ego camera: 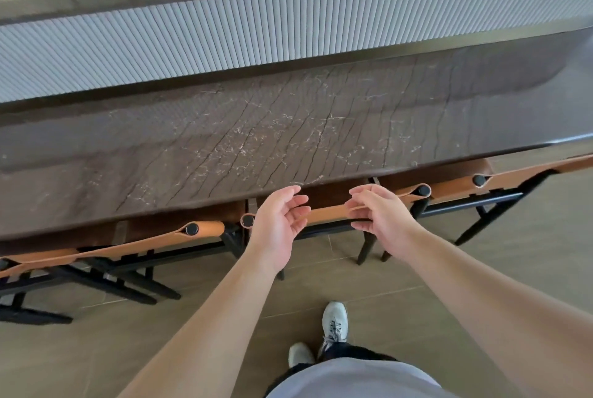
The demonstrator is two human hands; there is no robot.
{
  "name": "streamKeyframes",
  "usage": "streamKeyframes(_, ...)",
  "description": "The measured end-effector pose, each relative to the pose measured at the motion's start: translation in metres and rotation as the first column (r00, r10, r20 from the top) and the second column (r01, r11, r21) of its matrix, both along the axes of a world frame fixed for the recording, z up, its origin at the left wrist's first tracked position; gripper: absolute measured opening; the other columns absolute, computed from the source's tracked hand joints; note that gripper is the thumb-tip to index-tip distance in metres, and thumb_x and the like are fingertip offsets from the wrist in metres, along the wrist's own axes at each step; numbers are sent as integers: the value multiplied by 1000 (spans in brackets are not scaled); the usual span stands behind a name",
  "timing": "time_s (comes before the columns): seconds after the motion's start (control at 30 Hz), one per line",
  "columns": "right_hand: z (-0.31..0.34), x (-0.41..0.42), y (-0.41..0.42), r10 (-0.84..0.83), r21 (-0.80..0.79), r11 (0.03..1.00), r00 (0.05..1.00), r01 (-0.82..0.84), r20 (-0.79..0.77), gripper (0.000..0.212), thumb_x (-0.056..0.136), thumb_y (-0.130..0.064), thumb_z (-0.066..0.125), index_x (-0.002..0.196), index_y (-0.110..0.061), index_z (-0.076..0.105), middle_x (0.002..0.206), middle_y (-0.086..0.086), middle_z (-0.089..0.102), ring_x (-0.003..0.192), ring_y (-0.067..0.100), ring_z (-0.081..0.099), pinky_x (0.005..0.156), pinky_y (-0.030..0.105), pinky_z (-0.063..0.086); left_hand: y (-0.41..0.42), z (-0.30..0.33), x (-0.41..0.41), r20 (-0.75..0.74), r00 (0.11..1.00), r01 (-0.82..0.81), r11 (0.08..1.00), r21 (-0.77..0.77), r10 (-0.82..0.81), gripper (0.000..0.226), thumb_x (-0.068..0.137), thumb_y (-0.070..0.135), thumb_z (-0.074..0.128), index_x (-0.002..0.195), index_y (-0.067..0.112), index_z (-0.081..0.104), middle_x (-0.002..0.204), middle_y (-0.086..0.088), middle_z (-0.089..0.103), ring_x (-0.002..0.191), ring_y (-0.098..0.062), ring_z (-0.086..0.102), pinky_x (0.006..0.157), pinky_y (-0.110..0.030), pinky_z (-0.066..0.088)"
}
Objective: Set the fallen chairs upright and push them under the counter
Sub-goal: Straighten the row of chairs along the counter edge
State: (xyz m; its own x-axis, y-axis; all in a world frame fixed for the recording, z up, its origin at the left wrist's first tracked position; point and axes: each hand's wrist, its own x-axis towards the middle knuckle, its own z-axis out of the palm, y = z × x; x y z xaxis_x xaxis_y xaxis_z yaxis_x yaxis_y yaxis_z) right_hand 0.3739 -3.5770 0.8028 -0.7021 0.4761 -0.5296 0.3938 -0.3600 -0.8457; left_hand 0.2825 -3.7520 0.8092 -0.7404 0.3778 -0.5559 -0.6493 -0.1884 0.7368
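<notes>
- My left hand [278, 226] hung just in front of the middle chair [327, 214], palm turned inward, fingers loosely curved and spread, gripping nothing.
- My right hand [378, 214] mirrored it on the other side, fingers relaxed and parted; its fingertips lay close against the tan backrest strap, though I could not tell whether they touched it.
- The middle chair stood upright, its seat tucked beneath the counter [224, 147], with only the tan leather back strap and dark frame showing past the counter's near edge.
- The left chair [134, 243] also stood upright with its seat under the counter, its black legs splayed onto the floor [96, 349] and its backrest running off the left edge of the view.
- The right chair [481, 189] stood the same way, its backrest strap stretched between black round end caps and its legs angled toward the right.
- The three backrests sat in a row along the counter's near edge, each just beside its neighbour.
- The counter's top was dark brown stone with pale veining, and behind it rose a ribbed grey panel [288, 31].
- My shoes [333, 323], pale grey with laces, stood on the tan tiled floor well back from the chairs.
</notes>
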Motion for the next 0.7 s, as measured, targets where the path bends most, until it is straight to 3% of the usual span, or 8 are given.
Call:
streamKeyframes(0.3,11,51,18,-54,19,998,998,55,-33,13,94,-18,57,100,-20,69,93,7,72,83,19,69,71,33,53,26,3,36,-19,996,85,996,28,-84,18,92,26,62,99,19,76,93,-4,75,79,-17,70,76,-34,50)
streamKeyframes(0.7,2,90,154,72,-38,996,995,-75,-67,15,92,-18,57,102,-18,68,89,6,73,79,18,68,70,32,53,148,3,96,-36,999,-33,986,-166,28,14,82,32,67,90,29,78,98,-4,76,82,-16,74,68,-28,54)
